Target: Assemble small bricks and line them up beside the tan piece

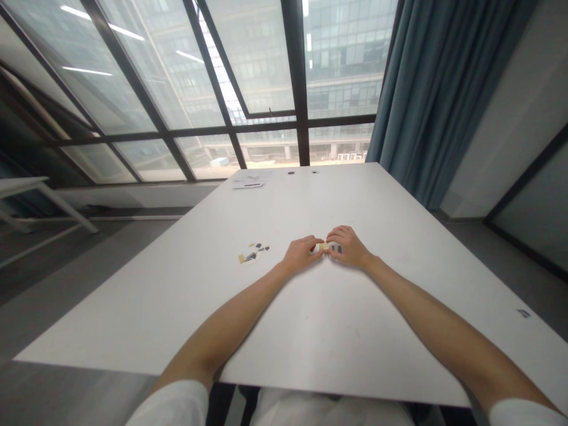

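Note:
Near the middle of the white table (pixel 275 307), my left hand (pixel 302 253) and my right hand (pixel 348 247) meet around a small block piece (pixel 323 246) in yellow and grey. Both hands have thumb and fingers closed on it, the left at its yellow end, the right around its greyish end. Fingers cover part of the piece, so its full shape is hidden. Left of my hands lies a loose group of small yellow, grey and dark pieces (pixel 251 256), apart from each other or nearly touching.
Papers with a dark pen-like item (pixel 251 184) lie at the table's far left. Two small dark round spots (pixel 291 173) sit near the far edge. A dark mark (pixel 523 313) is at the right edge. Windows and a blue curtain (pixel 426 89) stand behind.

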The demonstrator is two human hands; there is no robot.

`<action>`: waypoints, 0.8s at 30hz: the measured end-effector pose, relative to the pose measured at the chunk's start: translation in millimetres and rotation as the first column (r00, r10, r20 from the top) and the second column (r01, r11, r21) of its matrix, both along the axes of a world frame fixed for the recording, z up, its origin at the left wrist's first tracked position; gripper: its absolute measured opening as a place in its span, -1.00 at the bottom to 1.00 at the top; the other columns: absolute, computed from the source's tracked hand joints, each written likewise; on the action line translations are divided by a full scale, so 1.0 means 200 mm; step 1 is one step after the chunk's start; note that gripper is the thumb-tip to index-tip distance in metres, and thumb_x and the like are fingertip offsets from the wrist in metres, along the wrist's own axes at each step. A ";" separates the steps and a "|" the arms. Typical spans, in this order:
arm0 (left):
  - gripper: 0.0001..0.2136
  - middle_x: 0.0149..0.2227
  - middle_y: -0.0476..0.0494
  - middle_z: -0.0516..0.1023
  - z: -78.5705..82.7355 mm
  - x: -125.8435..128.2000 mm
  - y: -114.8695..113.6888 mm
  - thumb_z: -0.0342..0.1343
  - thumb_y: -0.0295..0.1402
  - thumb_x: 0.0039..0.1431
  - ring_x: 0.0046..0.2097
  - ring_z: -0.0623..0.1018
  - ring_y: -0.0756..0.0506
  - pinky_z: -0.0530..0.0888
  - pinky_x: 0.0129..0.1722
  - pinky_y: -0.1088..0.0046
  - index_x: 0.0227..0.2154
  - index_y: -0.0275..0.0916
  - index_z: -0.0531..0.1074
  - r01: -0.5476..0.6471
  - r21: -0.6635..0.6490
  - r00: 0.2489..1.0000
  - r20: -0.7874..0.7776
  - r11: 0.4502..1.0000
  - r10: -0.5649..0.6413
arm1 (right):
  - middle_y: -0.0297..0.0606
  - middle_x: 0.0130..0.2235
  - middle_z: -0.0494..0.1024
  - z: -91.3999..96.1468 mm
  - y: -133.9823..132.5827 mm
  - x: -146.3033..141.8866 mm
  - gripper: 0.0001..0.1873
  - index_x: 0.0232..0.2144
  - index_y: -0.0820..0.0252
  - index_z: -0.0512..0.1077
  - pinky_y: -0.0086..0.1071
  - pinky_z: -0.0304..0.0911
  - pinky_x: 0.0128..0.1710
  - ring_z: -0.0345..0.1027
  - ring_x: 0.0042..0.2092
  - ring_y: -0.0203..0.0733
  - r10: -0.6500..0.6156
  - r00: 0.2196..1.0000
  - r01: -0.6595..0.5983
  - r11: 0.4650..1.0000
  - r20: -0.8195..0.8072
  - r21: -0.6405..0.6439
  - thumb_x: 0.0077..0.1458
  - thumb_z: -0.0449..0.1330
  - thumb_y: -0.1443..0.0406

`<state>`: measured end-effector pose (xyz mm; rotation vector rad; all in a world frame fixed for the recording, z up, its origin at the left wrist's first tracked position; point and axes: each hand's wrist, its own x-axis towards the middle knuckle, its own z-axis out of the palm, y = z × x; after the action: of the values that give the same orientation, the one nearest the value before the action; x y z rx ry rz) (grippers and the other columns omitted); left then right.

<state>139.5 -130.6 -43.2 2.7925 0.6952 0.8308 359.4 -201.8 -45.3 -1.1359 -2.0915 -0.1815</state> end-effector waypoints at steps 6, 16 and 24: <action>-0.73 -0.39 0.00 0.49 0.00 -0.01 0.00 0.08 -0.16 0.32 -0.39 0.45 0.02 0.33 -0.33 0.50 -0.08 -0.16 0.56 -0.002 -0.009 1.000 0.011 1.000 0.003 | -0.19 -0.15 0.58 0.01 -0.01 0.01 -0.86 -0.22 0.11 0.50 -0.11 0.13 0.09 0.35 -0.02 -0.05 -0.009 1.000 0.009 1.000 -0.006 0.021 0.13 0.26 0.26; -0.74 -0.40 -0.03 0.50 0.01 -0.03 0.02 -0.02 -0.28 0.36 -0.37 0.47 0.00 0.36 -0.30 0.48 -0.12 -0.19 0.57 -0.032 -0.010 0.999 0.025 0.999 0.033 | -0.18 -0.14 0.60 0.02 0.02 0.15 -0.84 -0.24 0.12 0.52 -0.13 0.18 0.05 0.37 -0.03 -0.04 -0.133 0.988 0.133 0.991 -0.083 -0.004 0.11 0.27 0.22; -0.75 -0.41 -0.03 0.51 0.00 -0.03 0.03 -0.01 -0.34 0.32 -0.36 0.48 0.00 0.37 -0.30 0.49 -0.14 -0.19 0.58 -0.069 -0.038 0.996 0.061 0.997 0.071 | -0.23 -0.31 0.59 0.07 0.03 0.32 -0.79 -0.28 0.18 0.59 -0.32 0.27 -0.19 0.40 -0.25 -0.16 -0.151 0.985 0.104 0.901 -0.079 -0.422 0.03 0.28 0.22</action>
<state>132.6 -123.9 -42.4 2.7118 0.7938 0.9044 423.2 -196.2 -31.6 -1.4994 -2.0093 0.2778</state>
